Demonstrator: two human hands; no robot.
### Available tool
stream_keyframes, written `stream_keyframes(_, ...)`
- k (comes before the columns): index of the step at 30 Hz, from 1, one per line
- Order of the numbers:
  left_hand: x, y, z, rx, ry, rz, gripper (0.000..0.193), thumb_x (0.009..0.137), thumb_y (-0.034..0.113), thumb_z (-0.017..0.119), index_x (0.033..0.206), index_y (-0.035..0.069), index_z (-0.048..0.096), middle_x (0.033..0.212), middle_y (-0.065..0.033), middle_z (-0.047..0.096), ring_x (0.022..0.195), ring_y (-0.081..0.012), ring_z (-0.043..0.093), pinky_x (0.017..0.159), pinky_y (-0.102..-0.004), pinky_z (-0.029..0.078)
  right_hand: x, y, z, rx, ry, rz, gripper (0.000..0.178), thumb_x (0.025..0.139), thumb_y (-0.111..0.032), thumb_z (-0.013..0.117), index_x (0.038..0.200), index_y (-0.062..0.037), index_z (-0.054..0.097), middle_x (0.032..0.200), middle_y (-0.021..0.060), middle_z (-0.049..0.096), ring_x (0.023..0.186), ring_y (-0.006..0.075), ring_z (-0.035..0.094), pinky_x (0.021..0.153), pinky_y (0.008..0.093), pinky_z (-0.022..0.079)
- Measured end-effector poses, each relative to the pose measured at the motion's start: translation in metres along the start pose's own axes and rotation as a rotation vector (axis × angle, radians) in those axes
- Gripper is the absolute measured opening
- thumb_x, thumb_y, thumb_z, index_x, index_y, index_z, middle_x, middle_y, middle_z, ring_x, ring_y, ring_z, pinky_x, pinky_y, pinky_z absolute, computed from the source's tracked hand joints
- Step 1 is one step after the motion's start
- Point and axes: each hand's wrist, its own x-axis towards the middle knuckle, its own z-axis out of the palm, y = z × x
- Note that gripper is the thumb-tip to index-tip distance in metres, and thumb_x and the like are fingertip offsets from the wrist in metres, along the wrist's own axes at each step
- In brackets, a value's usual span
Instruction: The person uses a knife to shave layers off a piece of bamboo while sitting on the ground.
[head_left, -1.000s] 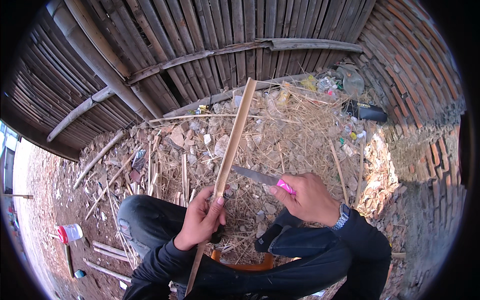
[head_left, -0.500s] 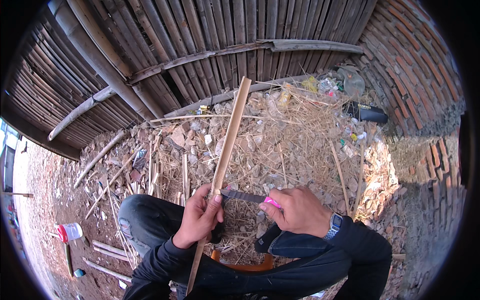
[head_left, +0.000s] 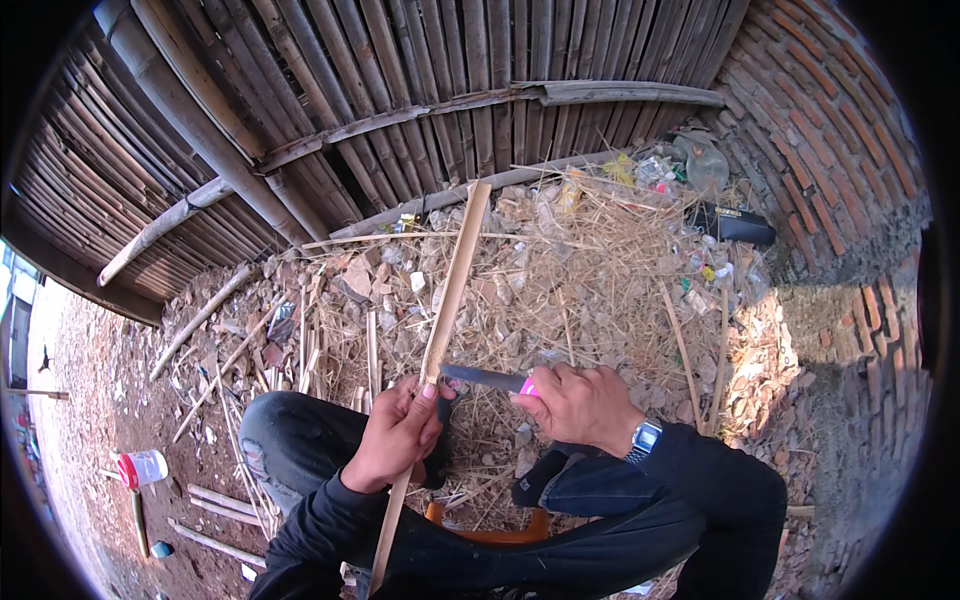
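Observation:
A long split bamboo strip [head_left: 456, 285] slants from beside my left knee up toward the bamboo wall, its hollow inner face showing. My left hand [head_left: 399, 428] is closed around it near the middle, thumb on top. In my right hand [head_left: 582, 403] is a knife [head_left: 487, 377], gripped by its pink handle. The blade points left, its tip at the strip just above my left thumb. Whether the edge touches the bamboo I cannot tell. A watch [head_left: 645, 440] is on my right wrist.
Ahead stands a bamboo slat wall [head_left: 480, 60]; a brick wall [head_left: 840, 120] is on the right. Rubble, straw and bamboo pieces [head_left: 222, 505] litter the ground. A red-and-white tub [head_left: 142, 468] lies at left. An orange stool [head_left: 490, 535] shows between my legs.
The strip's far end has come lower and nearer to me. My right hand and knife have shifted slightly up and left, and the blade has turned a little.

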Motion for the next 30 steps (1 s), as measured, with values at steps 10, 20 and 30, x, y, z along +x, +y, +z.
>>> stream_keyframes(10, 0.000, 0.004, 0.001, -0.043, -0.082, -0.102, 0.033, 0.115, 0.029, 0.041, 0.118, 0.000, 0.056, 0.057, 0.0024, 0.040, 0.042, -0.0072, 0.037, 0.041, -0.0239, 0.032, 0.007, 0.016, 0.012, 0.017, 0.074, -0.058, 0.042, 0.102, -0.048, 0.059, 0.089, -0.0078, 0.061, 0.061, 0.0103, 0.064, 0.049, 0.0274, 0.067, 0.042, 0.0394, 0.053)
stream_keyframes(20, -0.002, 0.015, 0.001, -0.225, -0.111, -0.195, 0.030, 0.114, 0.028, 0.042, 0.118, 0.001, 0.057, 0.058, 0.0032, 0.037, 0.041, -0.0067, 0.032, 0.040, -0.0230, 0.028, 0.009, 0.031, 0.020, 0.036, 0.095, -0.024, 0.038, 0.101, -0.043, 0.062, 0.088, -0.0071, 0.060, 0.064, 0.0114, 0.064, 0.049, 0.0299, 0.066, 0.043, 0.0416, 0.052)
stream_keyframes(30, -0.005, 0.016, 0.003, -0.234, -0.084, -0.224, 0.031, 0.114, 0.028, 0.044, 0.116, 0.000, 0.058, 0.057, 0.0044, 0.034, 0.041, -0.0057, 0.031, 0.038, -0.0223, 0.027, 0.015, 0.049, 0.019, -0.026, 0.138, 0.016, 0.038, 0.101, -0.045, 0.061, 0.085, -0.0099, 0.060, 0.061, 0.0096, 0.062, 0.051, 0.0295, 0.066, 0.044, 0.0422, 0.052)
